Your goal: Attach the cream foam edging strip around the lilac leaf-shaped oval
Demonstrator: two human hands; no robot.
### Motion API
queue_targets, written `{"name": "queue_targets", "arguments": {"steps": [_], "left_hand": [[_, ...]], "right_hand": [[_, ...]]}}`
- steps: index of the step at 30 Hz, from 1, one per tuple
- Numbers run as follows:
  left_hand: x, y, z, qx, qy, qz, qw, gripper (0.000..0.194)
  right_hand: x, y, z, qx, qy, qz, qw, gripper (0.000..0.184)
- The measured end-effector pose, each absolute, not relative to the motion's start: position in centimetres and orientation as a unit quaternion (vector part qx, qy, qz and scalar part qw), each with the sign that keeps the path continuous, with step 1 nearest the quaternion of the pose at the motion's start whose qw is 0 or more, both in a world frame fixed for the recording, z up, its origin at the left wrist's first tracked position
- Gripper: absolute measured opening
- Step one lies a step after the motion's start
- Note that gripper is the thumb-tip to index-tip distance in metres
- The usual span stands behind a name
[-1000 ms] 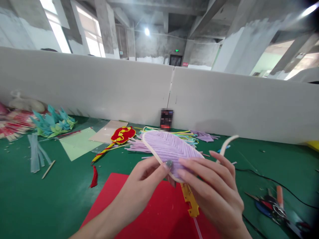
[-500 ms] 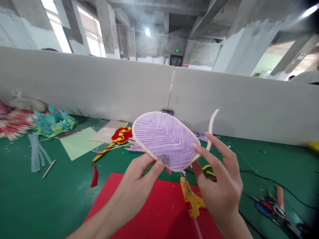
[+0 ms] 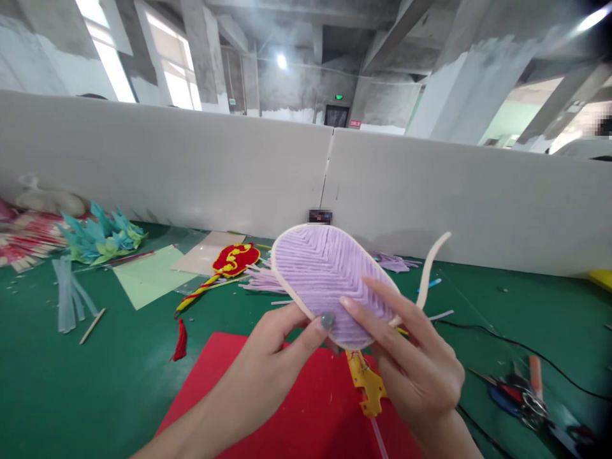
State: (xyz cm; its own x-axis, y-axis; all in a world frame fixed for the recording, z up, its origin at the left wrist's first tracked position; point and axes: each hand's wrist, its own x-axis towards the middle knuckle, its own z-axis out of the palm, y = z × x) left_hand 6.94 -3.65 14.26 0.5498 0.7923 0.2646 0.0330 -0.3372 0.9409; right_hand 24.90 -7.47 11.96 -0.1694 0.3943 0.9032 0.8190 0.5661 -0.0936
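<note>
A lilac oval fan panel (image 3: 310, 268), laid with chenille stems in a V pattern and edged in cream, is held up in front of me. My left hand (image 3: 291, 347) pinches its lower left edge, thumb on the front. My right hand (image 3: 411, 344) grips the lower right side, two fingers lying across the lilac face and the thumb partly hidden behind. A loose cream strip (image 3: 430, 264) curves upward past the right fingers. Below the panel, a yellow glue gun (image 3: 368, 386) with a clear glue stick lies on a red mat (image 3: 268, 401).
On the green table (image 3: 124, 382) lie a red-and-yellow fan (image 3: 235, 259) with a tassel, lilac stems (image 3: 265, 279), green paper (image 3: 150, 277) and teal folded-paper pieces (image 3: 102, 236). Scissors and pliers (image 3: 530, 401) are at right, near a black cable (image 3: 507, 350). A white partition (image 3: 191, 166) stands behind.
The fan panel has shifted slightly right and down. My right fingers have moved from its edge onto its lilac face, and the loose strip now leans further right.
</note>
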Motion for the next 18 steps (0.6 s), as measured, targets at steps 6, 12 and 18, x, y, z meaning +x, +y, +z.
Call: {"name": "queue_targets", "arguments": {"steps": [6, 12, 18], "left_hand": [[7.2, -3.9, 14.1, 0.686, 0.277, 0.360, 0.568, 0.033], [8.2, -4.5, 13.5, 0.626, 0.305, 0.354, 0.624, 0.019], [8.3, -4.6, 14.1, 0.612, 0.297, 0.352, 0.642, 0.019]], "right_hand": [[25.2, -7.6, 11.7, -0.409, -0.750, -0.208, 0.476, 0.043], [25.2, -7.7, 12.0, -0.410, -0.766, -0.227, 0.441, 0.036], [25.2, -7.7, 12.0, -0.408, -0.761, -0.210, 0.459, 0.035]]}}
